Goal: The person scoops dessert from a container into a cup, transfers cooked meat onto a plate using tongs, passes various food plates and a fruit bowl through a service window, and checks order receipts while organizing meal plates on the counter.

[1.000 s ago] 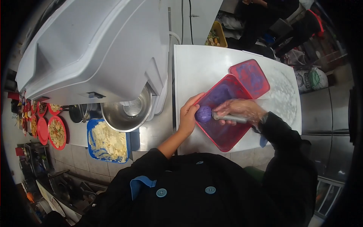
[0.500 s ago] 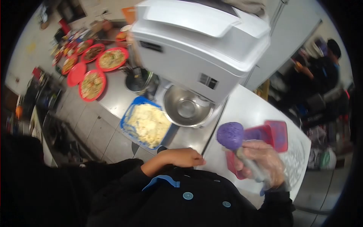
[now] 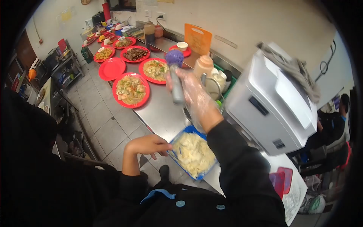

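One purple-loaded scoop (image 3: 177, 94) was held by the right hand (image 3: 194, 92), fingers wrapped; left hand (image 3: 145, 145), fingers loosely bent, was kept beside blue tub (image 3: 190, 129), counter's (image 3: 159, 120) front edge

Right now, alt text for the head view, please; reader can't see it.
A gloved right hand holds a scoop with a purple ball above a steel counter lined with red plates, most holding food. The left hand is at the rim of a blue tub of pale yellow food.

The scoop's heaped ball (image 3: 174, 57) is purple, the plates (image 3: 112, 68) red, the tub (image 3: 193, 130) blue, the chopping board (image 3: 198, 39) orange.
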The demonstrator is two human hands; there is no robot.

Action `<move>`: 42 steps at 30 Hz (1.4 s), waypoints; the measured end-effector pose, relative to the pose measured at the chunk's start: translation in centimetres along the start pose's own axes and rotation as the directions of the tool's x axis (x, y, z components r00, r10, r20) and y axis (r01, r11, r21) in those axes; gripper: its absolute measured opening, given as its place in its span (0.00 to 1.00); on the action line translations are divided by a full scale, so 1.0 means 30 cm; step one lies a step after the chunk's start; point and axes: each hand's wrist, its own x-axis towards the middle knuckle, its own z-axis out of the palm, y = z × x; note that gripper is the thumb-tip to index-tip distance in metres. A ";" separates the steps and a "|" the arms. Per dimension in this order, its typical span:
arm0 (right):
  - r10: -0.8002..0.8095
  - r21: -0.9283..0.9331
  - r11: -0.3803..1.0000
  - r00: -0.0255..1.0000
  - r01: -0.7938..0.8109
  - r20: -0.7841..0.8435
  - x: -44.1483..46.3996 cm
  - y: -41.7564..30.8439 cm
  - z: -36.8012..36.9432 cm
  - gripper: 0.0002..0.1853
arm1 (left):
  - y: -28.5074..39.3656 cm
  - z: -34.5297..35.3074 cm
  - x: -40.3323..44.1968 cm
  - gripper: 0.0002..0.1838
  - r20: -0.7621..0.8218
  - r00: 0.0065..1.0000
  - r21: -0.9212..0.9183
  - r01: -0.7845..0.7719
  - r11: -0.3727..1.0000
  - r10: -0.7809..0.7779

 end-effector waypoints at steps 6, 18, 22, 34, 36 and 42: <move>-0.179 0.098 0.966 0.894 0.238 -0.410 0.644 -0.057 -0.039 0.07 | -0.362 -0.340 0.095 0.25 -0.372 0.928 -0.443 -0.194 0.875 0.017; -0.717 -0.984 -0.174 0.683 0.024 0.144 1.418 -0.293 -1.009 0.11 | -1.232 -0.207 0.281 0.17 -0.550 0.470 -0.825 -0.431 0.365 -0.690; -0.787 -0.818 -0.272 0.607 -0.507 -0.115 1.187 -0.254 -0.578 0.13 | -1.449 -0.058 0.234 0.15 -0.474 0.430 -0.860 -0.415 0.298 -0.768; -0.530 -0.902 -0.429 0.823 -0.054 0.203 1.114 -0.393 -0.423 0.11 | -1.542 0.223 0.218 0.09 -0.351 0.530 -0.936 -0.207 0.283 -0.772; -0.550 -0.851 0.432 0.835 0.298 0.013 0.795 -0.263 -0.157 0.10 | -1.526 0.298 0.196 0.08 -0.284 0.576 -0.955 -0.094 0.283 -0.767; -0.295 -0.970 -0.218 0.940 0.110 0.173 0.025 0.076 0.195 0.24 | -1.560 0.490 0.159 0.09 -0.136 0.617 -0.939 0.169 0.300 -0.775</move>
